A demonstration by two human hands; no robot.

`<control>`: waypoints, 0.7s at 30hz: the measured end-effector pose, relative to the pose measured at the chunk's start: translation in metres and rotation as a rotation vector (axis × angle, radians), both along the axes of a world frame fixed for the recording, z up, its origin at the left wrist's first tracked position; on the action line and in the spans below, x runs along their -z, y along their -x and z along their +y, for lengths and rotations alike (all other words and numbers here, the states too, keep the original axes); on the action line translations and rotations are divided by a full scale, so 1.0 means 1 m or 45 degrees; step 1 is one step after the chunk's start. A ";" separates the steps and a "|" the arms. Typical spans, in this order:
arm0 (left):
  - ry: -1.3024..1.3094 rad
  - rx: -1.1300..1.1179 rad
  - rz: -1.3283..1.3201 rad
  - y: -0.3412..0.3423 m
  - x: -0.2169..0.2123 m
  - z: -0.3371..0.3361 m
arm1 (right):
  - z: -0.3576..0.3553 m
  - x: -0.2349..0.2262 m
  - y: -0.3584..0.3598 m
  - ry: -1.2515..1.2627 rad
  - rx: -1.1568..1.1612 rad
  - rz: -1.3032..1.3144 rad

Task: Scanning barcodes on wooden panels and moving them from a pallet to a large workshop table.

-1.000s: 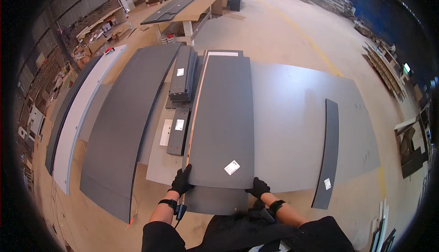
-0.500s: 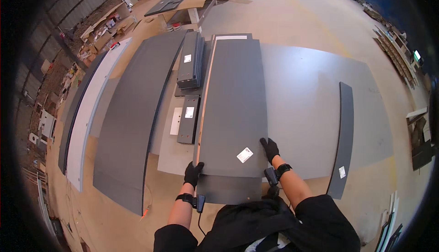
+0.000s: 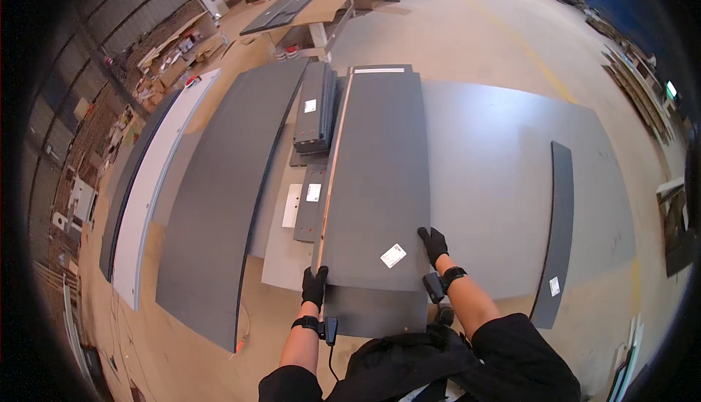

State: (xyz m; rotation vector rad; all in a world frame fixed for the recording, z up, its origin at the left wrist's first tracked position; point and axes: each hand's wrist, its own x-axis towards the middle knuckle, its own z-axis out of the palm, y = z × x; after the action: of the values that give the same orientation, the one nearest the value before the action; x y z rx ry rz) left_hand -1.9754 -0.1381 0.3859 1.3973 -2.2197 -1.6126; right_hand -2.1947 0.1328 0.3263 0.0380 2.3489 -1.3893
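Note:
A long dark grey panel (image 3: pixel 376 168) with a white label near its close end lies lengthwise in front of me. My left hand (image 3: pixel 315 286), in a black glove, is closed on its left edge near the close corner. At the right edge, my right hand (image 3: pixel 434 246), also gloved, grips it with the thumb over the top face; the fingertips below are hidden. A narrow wood-coloured edge strip (image 3: pixel 336 154) shows along the left side. Beneath the close end, another dark grey board (image 3: pixel 376 311) sticks out towards me.
Left of the panel are a stack of narrow grey boards (image 3: pixel 312 121) and a shorter drilled board (image 3: pixel 309 216). A wide dark panel (image 3: pixel 219 205) lies farther left. To the right, a narrow dark strip (image 3: pixel 558 227) rests on a large light grey sheet (image 3: pixel 489 183). A workbench (image 3: pixel 321 11) stands beyond.
The whole view has shifted a little, moving the scene right and down. Against the drilled board, the long panel sits slightly farther left. Both hands keep their hold on its edges.

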 end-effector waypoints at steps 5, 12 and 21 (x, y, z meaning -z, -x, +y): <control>0.090 0.004 0.010 0.011 0.002 0.016 | 0.087 0.041 -0.014 -0.224 -0.252 0.526; -0.094 -0.121 0.187 -0.028 0.029 -0.008 | 0.372 0.041 -0.125 -0.847 0.956 0.332; 0.256 -0.135 -0.088 -0.056 0.042 0.010 | 0.540 0.052 -0.179 -0.822 0.484 -0.537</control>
State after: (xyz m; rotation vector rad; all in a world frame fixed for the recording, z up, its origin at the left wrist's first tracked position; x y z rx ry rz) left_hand -1.9193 -0.1277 0.3437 1.5060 -2.2293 -1.2874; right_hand -2.0156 0.6726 0.2742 0.9023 2.3735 -0.6060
